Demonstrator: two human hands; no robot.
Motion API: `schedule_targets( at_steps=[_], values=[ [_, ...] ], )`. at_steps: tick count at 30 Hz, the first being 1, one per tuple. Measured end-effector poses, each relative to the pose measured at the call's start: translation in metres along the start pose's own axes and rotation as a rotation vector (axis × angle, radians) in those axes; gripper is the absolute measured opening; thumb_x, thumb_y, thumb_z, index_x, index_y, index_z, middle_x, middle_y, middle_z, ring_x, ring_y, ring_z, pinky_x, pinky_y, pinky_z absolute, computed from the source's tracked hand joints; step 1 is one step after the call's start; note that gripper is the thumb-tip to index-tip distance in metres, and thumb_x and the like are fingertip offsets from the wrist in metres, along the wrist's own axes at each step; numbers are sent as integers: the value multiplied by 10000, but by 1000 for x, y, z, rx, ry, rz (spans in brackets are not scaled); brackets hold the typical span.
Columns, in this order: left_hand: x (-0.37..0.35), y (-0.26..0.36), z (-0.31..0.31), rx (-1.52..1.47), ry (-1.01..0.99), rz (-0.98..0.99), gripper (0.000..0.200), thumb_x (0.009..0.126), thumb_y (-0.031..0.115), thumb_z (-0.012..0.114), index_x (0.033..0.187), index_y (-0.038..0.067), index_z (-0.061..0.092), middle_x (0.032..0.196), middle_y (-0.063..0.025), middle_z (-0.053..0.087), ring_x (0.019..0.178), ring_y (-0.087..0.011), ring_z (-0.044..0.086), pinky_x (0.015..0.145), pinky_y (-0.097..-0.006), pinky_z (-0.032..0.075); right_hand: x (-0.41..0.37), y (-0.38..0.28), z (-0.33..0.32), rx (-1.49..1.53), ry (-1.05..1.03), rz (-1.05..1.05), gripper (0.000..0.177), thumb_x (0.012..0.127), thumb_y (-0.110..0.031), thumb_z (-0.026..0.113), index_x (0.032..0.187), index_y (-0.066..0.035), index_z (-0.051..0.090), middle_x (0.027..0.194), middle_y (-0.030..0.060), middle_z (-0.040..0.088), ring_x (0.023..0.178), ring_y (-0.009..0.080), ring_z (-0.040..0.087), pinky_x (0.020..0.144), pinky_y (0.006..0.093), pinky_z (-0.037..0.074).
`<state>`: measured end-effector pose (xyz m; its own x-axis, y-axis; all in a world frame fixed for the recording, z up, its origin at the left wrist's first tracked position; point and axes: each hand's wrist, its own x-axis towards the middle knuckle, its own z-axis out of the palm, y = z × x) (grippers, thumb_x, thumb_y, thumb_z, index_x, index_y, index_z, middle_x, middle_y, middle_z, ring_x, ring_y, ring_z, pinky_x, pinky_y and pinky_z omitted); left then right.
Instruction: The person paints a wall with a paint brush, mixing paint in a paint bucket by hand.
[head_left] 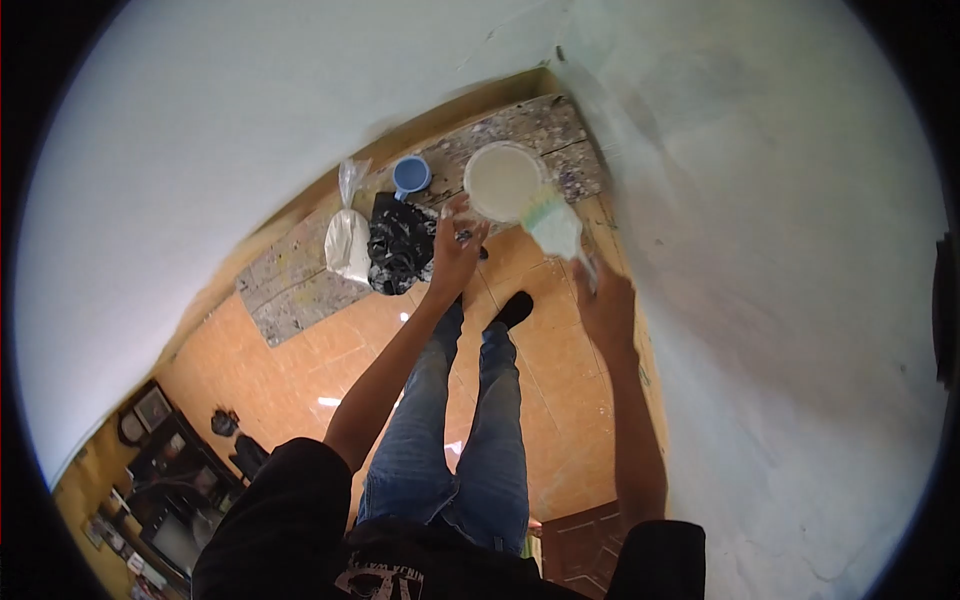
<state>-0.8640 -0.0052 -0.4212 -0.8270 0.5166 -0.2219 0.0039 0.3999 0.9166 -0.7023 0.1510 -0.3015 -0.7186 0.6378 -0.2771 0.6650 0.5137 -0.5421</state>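
Note:
My right hand [606,305] is closed around the handle of a wide flat brush [553,228], which is white with a pale green end and somewhat blurred. The brush's green end overlaps the lower right rim of a round white tub [469,180] holding off-white liquid or paste. My left hand [457,245] hovers beside a crumpled black plastic bag [402,240] smeared with white. Its fingers are bent and apart, with white marks on them, and nothing shows clearly between them. Left of the black bag lies a clear bag of white powder [348,245].
A blue cup [411,174] stands behind the black bag. These things sit on a paint-spattered wooden plank [285,290] raised above the orange tiled floor [290,365]. Walls [780,280] rise close on the right and ahead. Dark furniture [175,470] stands at lower left.

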Motion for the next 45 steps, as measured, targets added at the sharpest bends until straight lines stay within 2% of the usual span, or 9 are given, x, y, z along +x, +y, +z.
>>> schedule_targets(
  at_steps=[1,4,13,19,22,31,34,41,45],
  values=[
    [5,-1,1,43,37,30,486,921,125,651,1355,68,439,1180,-115,504,996,-195,572,767,-319,532,20,-1,3,-72,-67,63,490,971,-417,533,1081,51,632,873,287,654,836,437,645,721,504,510],
    [22,-10,7,73,106,-4,506,921,161,654,1367,78,429,1194,-129,503,1006,-223,575,762,-337,542,72,-2,17,-333,-56,-62,439,967,-399,534,1018,23,643,850,263,665,822,421,657,724,509,520],
    [47,-43,13,-177,124,-27,426,894,124,687,1284,64,525,1122,-107,563,905,-180,578,685,-296,534,152,-10,64,-581,-168,-344,321,913,-257,579,1136,-27,596,802,177,694,733,358,697,649,451,562],
    [48,-49,12,-173,124,-74,396,846,77,714,1219,96,585,1080,-69,583,884,-163,577,660,-286,518,170,-13,96,-612,-208,-413,261,878,-132,550,1109,-32,620,791,174,689,743,346,703,634,449,562],
    [49,-50,11,-161,128,-66,396,831,68,719,1204,111,593,1061,-56,592,872,-163,581,662,-294,512,176,-14,109,-630,-224,-406,369,892,-215,624,1211,-30,608,818,180,686,784,345,696,687,447,557],
    [50,-48,9,-161,126,-60,402,813,59,731,1186,131,599,1046,-41,596,869,-164,584,676,-303,499,188,-16,127,-609,-220,-397,234,862,-191,650,1044,-45,638,845,185,685,817,355,692,694,450,558],
    [50,-47,7,-153,118,-73,411,807,57,738,1185,133,597,1046,-39,597,875,-163,584,684,-307,491,190,-15,132,-629,-103,-481,126,854,-112,560,929,-76,653,774,132,676,754,309,701,632,412,561],
    [52,-46,4,-98,91,-83,410,827,60,728,1206,129,586,1107,-23,618,923,-158,592,717,-305,519,198,-17,135,-669,-188,-420,142,848,-109,566,932,-44,660,830,148,688,801,319,706,673,417,565],
    [51,-48,7,-143,129,-56,409,799,71,748,1174,144,600,1033,-23,599,876,-158,584,683,-302,478,200,-17,134,-679,-198,-416,155,841,-98,571,950,-38,664,852,154,693,823,324,706,687,417,568]
  ],
)
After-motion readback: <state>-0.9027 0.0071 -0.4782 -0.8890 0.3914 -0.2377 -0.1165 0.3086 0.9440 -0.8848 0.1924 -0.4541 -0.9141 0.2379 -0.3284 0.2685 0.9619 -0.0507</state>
